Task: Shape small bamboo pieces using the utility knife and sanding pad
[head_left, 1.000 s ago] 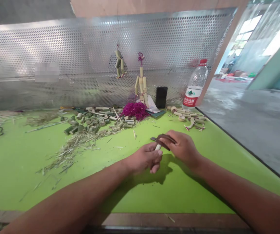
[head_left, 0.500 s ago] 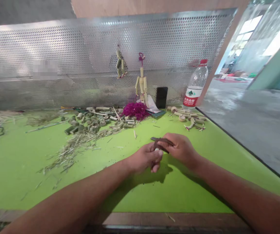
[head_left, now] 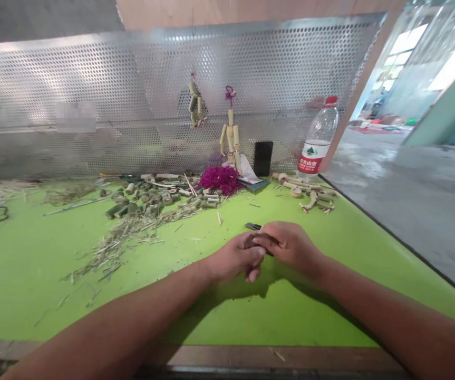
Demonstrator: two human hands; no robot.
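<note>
My left hand (head_left: 235,258) and right hand (head_left: 290,247) are closed together over the green mat (head_left: 33,285), and neither is open. The tip of a small dark blade (head_left: 253,226) pokes out past my knuckles, pointing away from me toward the left. The rest of it is hidden inside my hands, so I can't see its full shape. My right fingers (head_left: 264,236) lie across it from above, while my left fingers (head_left: 257,254) curl in from below.

To my left, bamboo shavings (head_left: 112,250) trail across the mat below a heap of cut bamboo pieces (head_left: 152,198). Farther ahead are magenta yarn (head_left: 219,179), a jointed bamboo figure (head_left: 230,140), a phone (head_left: 263,158) and a plastic water bottle (head_left: 317,142), all against a perforated metal sheet (head_left: 93,68).
</note>
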